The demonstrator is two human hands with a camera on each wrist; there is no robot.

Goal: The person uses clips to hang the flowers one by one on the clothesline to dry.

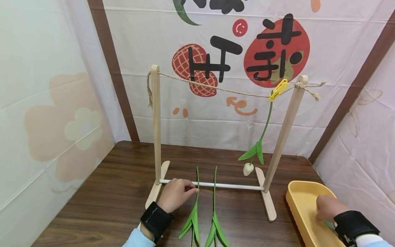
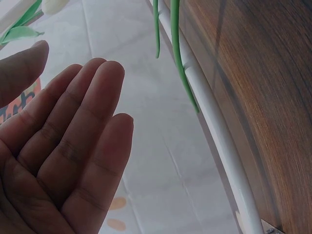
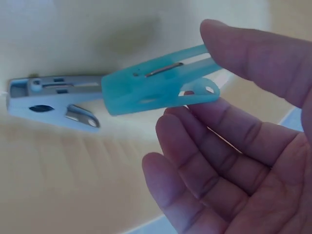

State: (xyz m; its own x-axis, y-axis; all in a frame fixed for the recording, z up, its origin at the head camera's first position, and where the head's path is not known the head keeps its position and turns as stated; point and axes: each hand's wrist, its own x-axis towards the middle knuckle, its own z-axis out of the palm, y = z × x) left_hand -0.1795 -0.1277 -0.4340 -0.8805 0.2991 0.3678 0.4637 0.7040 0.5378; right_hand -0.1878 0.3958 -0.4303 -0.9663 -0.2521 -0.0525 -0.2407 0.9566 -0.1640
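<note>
Inside the yellow tray, my right hand (image 1: 331, 207) pinches a teal clothespin (image 3: 124, 95) by its handles, thumb above and fingers below. Its front end overlaps a blue-grey clothespin (image 3: 51, 97) in the right wrist view. My left hand (image 1: 176, 195) holds nothing; its fingers are relaxed, fingertips right by the stem of an artificial flower (image 1: 194, 219). Beside that lies a second green-stemmed flower (image 1: 213, 226), and both blooms are outside the head view. A white tulip (image 1: 248, 169) hangs upside down from a rope (image 1: 213, 87), clipped by a yellow clothespin (image 1: 279, 90).
A wooden rack with a left post (image 1: 156, 127) and right post (image 1: 284, 140) carries the rope. Its white crossbar (image 1: 234, 186) runs low above the brown table (image 1: 117, 192). The yellow tray (image 1: 303, 196) stands at the right, near the printed curtain (image 1: 361, 147).
</note>
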